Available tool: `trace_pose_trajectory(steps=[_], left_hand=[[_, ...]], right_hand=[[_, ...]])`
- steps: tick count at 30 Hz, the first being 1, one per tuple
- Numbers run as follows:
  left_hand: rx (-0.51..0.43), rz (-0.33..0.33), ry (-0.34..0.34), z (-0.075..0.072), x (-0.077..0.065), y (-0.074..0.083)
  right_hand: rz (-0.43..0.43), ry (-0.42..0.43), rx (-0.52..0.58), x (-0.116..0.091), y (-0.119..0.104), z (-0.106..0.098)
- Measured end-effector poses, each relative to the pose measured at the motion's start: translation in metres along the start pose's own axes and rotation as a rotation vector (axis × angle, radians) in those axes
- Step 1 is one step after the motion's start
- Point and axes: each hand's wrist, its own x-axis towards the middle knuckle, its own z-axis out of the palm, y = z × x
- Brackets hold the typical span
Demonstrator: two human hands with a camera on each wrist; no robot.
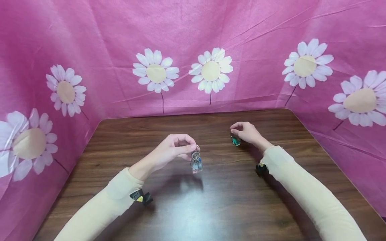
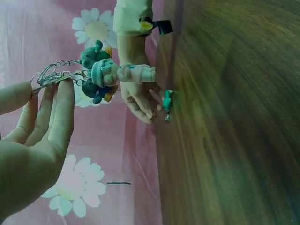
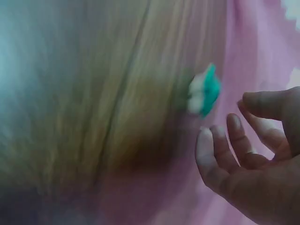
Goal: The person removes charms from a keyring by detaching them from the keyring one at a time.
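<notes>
My left hand (image 1: 176,147) pinches the metal rings of a bunch of keychains (image 1: 196,162) between thumb and fingers, above the table. In the left wrist view the bunch of keychains (image 2: 104,72) shows several small figures: dark green and blue ones with orange parts, and pale ones, one with a light blue hat. My right hand (image 1: 248,132) is close over a green keychain (image 1: 236,141) farther back on the right. In the right wrist view its fingers (image 3: 239,136) are loosely bent, apart from the blurred green and white keychain figure (image 3: 205,93).
Both hands work above a dark brown wood-grain table (image 1: 211,207). A pink cloth (image 1: 181,26) with white daisies stands around its back and sides. A black wrist camera (image 1: 141,196) is strapped at the left sleeve, another wrist camera (image 1: 260,169) at the right.
</notes>
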Motion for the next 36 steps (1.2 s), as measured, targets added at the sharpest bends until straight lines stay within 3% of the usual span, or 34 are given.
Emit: trace_pose_trajectory(steps=[3,6,10,13,15,21,24,36], left_hand=[[-0.005,0.015,0.01,0.002,-0.001,0.003],[-0.013,0.027,0.032,0.004,-0.002,0.007],[-0.022,0.042,0.051,0.006,-0.003,0.009],[-0.007,0.06,0.058,0.007,-0.004,0.01],[0.01,0.075,0.064,0.008,-0.004,0.01],[0.049,0.092,0.075,0.012,-0.006,0.01],[0.051,0.092,0.069,0.013,-0.007,0.013],[0.039,0.086,0.061,0.013,-0.007,0.014]], right_hand=[[-0.146,-0.009,-0.01,-0.019,-0.029,0.004],[-0.268,-0.104,0.084,-0.043,-0.064,0.012],[-0.37,-0.268,0.222,-0.073,-0.097,0.027],[-0.418,-0.336,0.305,-0.086,-0.11,0.038],[-0.452,-0.346,0.34,-0.091,-0.115,0.043],[-0.568,-0.256,0.349,-0.097,-0.123,0.05],[-0.581,-0.237,0.362,-0.098,-0.124,0.048],[-0.502,-0.284,0.394,-0.102,-0.128,0.039]])
